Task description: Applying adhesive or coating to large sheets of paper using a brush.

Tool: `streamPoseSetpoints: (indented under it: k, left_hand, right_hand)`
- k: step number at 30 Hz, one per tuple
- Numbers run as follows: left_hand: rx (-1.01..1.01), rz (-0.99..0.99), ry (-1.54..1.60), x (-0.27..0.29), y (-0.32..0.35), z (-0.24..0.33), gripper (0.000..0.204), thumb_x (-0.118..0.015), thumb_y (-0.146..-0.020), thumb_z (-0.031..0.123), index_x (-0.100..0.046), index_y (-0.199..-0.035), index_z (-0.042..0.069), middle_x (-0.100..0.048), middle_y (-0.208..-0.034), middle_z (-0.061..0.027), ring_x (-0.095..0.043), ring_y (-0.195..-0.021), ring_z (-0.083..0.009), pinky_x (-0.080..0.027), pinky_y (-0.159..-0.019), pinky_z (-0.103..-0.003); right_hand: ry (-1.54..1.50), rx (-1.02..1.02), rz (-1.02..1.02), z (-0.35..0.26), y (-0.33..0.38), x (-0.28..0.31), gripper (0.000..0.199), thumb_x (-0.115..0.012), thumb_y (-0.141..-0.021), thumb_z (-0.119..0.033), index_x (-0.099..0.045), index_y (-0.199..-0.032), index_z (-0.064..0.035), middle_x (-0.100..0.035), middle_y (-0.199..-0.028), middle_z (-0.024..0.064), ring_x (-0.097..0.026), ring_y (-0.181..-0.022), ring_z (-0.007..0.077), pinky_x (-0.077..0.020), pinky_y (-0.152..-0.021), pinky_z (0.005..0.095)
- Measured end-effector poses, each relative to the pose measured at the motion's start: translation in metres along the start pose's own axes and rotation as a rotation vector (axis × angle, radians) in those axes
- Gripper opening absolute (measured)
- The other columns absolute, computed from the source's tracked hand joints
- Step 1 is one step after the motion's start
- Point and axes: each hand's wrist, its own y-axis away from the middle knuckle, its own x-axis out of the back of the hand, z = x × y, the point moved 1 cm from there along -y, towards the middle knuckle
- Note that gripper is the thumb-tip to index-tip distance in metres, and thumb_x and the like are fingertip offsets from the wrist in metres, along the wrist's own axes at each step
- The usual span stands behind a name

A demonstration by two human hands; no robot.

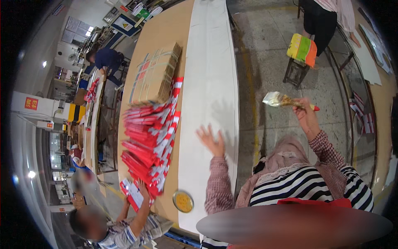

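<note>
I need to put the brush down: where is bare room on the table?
The white sheet is bare beyond the left hand, up to the table's far end. The brown strip beside the cardboard box is narrow. Crowded: the red flat-pack stack and glue dish. The right hand holds the brush.

Left hand (211,142) spread open, raised; right hand (305,116) lifted, fingers closed.

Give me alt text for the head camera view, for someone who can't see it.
The right hand lifts a glue-laden brush, while the open left hand hovers over a white sheet on a long brown table. A co-worker handles overlapping red cards.
</note>
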Motion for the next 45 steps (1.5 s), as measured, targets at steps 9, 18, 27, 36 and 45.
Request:
streamPoseSetpoints:
  k: [9,18,27,36,45]
  left_hand:
    - [-0.038,-0.022,-0.001,-0.262,-0.249,0.079,0.064,-0.067,-0.081,0.039,-0.045,-0.134,0.010,-0.026,-0.146,-0.0215,-0.015,-0.136,-0.0446,-0.020,-0.106,-0.057]
    - [0.247,-0.103,-0.196,-0.379,-0.394,0.051,0.083,-0.067,-0.077,0.052,-0.036,-0.139,0.006,-0.028,-0.143,-0.0269,-0.018,-0.134,-0.0481,-0.022,-0.104,-0.059]
    - [0.263,-0.377,-0.194,-0.532,-0.589,0.041,0.078,-0.061,-0.080,0.055,-0.039,-0.137,0.006,-0.038,-0.138,-0.0267,-0.026,-0.131,-0.0462,-0.022,-0.103,-0.060]
    - [0.181,-0.502,-0.281,-0.694,-0.766,0.040,0.080,-0.060,-0.081,0.053,-0.031,-0.141,0.009,-0.026,-0.144,-0.0256,-0.022,-0.134,-0.0421,-0.022,-0.104,-0.059]
    - [0.204,-0.501,-0.441,-0.749,-0.803,0.031,0.079,-0.064,-0.077,0.052,-0.036,-0.136,0.007,-0.031,-0.138,-0.0287,-0.032,-0.124,-0.0470,-0.029,-0.101,-0.056]
  right_hand:
    - [0.065,0.145,0.059,-0.080,-0.282,0.013,0.021,-0.050,-0.096,-0.026,-0.056,-0.093,-0.0062,-0.060,-0.096,0.0078,-0.056,-0.078,0.0145,-0.0470,-0.072,0.0285]
    - [0.263,0.083,-0.016,-0.132,-0.565,-0.011,0.037,-0.042,-0.099,-0.036,-0.055,-0.107,-0.0029,-0.058,-0.096,0.0046,-0.056,-0.078,0.0123,-0.0448,-0.069,0.0268]
    - [0.347,0.113,-0.113,-0.119,-0.797,-0.060,0.038,-0.039,-0.100,-0.036,-0.056,-0.106,-0.0027,-0.059,-0.096,0.0051,-0.057,-0.079,0.0117,-0.0472,-0.071,0.0276]
    - [0.570,0.181,-0.140,-0.109,-0.939,-0.097,0.039,-0.042,-0.098,-0.039,-0.057,-0.105,-0.0036,-0.061,-0.097,0.0056,-0.058,-0.074,0.0124,-0.0493,-0.066,0.0274]
    - [0.652,0.156,-0.249,-0.089,-1.076,-0.104,0.025,-0.051,-0.096,-0.025,-0.062,-0.091,-0.0036,-0.061,-0.092,0.0042,-0.057,-0.078,0.0106,-0.0476,-0.068,0.0268]
